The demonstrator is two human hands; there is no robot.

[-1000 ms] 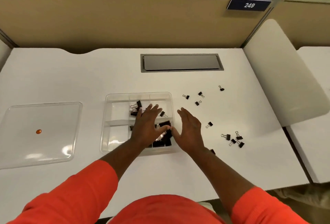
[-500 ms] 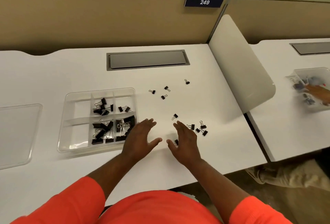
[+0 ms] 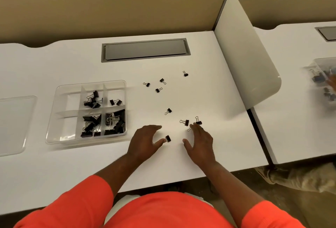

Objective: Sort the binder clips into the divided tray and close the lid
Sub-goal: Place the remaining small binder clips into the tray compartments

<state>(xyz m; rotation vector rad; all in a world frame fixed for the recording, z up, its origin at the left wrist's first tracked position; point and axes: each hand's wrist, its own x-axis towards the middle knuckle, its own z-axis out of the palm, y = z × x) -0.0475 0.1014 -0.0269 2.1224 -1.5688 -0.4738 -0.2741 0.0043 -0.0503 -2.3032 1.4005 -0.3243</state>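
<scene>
The clear divided tray (image 3: 60,111) sits left of centre and holds several black binder clips in four of its compartments. Its clear lid (image 3: 12,124) lies flat at the far left, partly out of frame. Several small black clips lie loose on the white desk to the right, among them one (image 3: 168,111) in the middle and a group of three (image 3: 158,85) further back. My left hand (image 3: 145,141) hovers open with its thumb touching a clip (image 3: 168,138). My right hand (image 3: 200,142) is open, its fingertips over clips (image 3: 185,122) near the front.
A grey cable hatch (image 3: 145,49) is set into the desk at the back. A white divider panel (image 3: 243,55) bounds the desk on the right. Beyond it another person's hand works at a second tray (image 3: 323,75). The desk's front edge runs just below my wrists.
Both hands left the tray and moved right to the loose clips near the front edge. The view swung right, so the tray and lid now sit further left.
</scene>
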